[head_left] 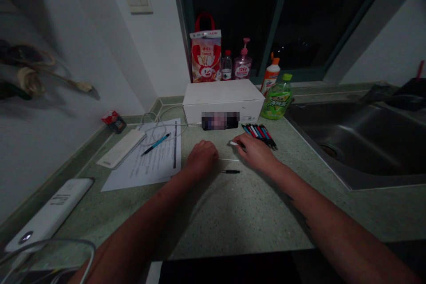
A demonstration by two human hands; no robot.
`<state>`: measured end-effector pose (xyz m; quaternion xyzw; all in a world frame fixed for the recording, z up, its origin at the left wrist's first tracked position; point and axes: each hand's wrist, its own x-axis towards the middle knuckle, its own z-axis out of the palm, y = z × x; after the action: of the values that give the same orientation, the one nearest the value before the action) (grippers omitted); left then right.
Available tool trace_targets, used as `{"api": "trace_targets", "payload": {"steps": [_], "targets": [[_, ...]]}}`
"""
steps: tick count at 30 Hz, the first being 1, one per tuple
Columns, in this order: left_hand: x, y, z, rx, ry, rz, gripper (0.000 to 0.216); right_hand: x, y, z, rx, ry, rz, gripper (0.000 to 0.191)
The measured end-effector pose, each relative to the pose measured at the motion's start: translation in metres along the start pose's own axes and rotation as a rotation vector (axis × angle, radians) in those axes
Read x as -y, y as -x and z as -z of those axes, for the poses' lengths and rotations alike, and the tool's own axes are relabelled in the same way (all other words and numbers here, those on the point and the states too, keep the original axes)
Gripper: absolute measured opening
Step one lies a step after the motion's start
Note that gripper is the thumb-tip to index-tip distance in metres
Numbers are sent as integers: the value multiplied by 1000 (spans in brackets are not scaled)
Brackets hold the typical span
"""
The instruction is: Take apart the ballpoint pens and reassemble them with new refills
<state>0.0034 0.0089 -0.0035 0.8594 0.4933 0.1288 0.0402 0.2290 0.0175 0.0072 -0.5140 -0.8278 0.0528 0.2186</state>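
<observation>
Left hand curled loosely, knuckles down on the tabletop, apparently empty. Right hand pinching a small white pen part at the fingertips. Between them, thin white refill and dark pen tip, both lying left-right. Easily rolled away or nudged under a wrist.

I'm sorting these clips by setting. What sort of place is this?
Most likely a home kitchen counter at night: a steel sink set into the speckled countertop, a dark window behind, and soap and drink bottles by it.
</observation>
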Motion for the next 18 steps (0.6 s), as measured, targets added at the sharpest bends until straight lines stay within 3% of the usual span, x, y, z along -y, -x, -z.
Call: {"api": "trace_targets", "payload": {"steps": [9, 18], "targets": [[-5, 4, 1, -1, -69, -97, 17, 1, -1, 3, 45, 62, -20, 14], [10, -2, 8, -129, -46, 173, 22, 2, -1, 8, 31, 39, -5, 16]]}}
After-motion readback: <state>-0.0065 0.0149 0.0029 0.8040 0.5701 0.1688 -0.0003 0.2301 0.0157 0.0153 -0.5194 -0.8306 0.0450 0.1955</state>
